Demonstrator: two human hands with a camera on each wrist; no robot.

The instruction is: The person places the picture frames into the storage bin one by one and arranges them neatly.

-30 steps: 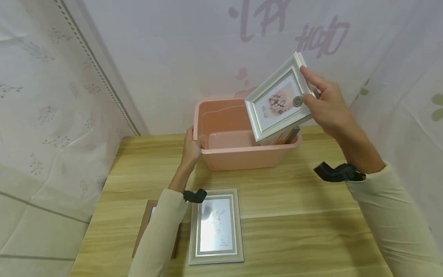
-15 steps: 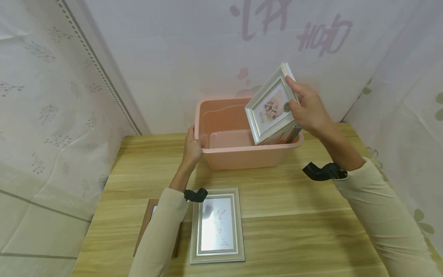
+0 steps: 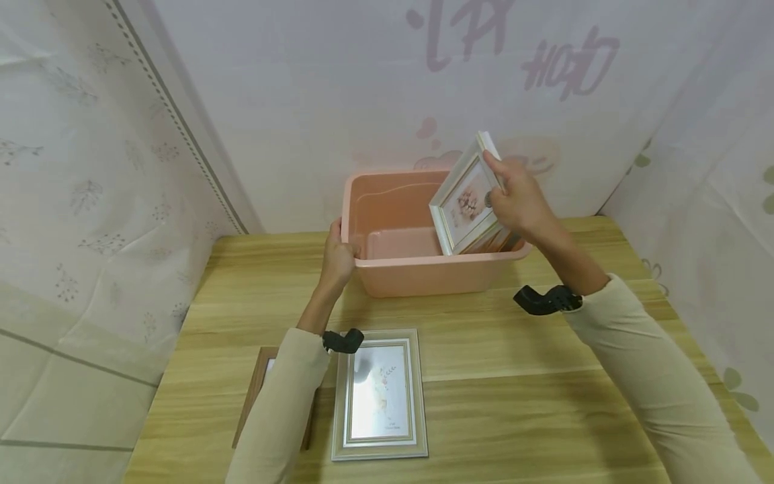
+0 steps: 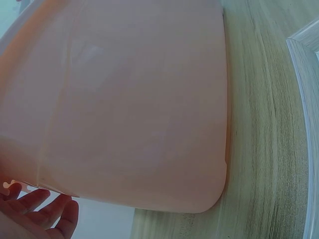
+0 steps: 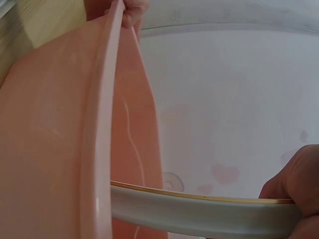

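- Pink bin [image 3: 423, 277]: landmark, sits on the wood-grain table [image 3: 514, 403] up against the printed cloth [image 3: 290, 121] behind it.
- Left hand [image 3: 337, 259]: gripping the bin's rim at its left end, fingers on the outside wall.
- Right hand [image 3: 520, 198]: holding the white frame by its upper right edge, thumb on the front face, above the bin's right end.
- White frame [image 3: 468, 202]: tilted, lower part inside the right half of the bin, top corner sticking up past the rim. Flower print faces the person. Can't tell if it touches the bin floor.
- Just right of it in the bin: some thin edges [image 3: 497, 242], mostly hidden.
- Cream frame [image 3: 379, 396]: flat on the table, in front of the bin, well apart from it.
- Brown frame [image 3: 256, 376]: in front and left of the bin, mostly under the left sleeve [image 3: 281, 403].
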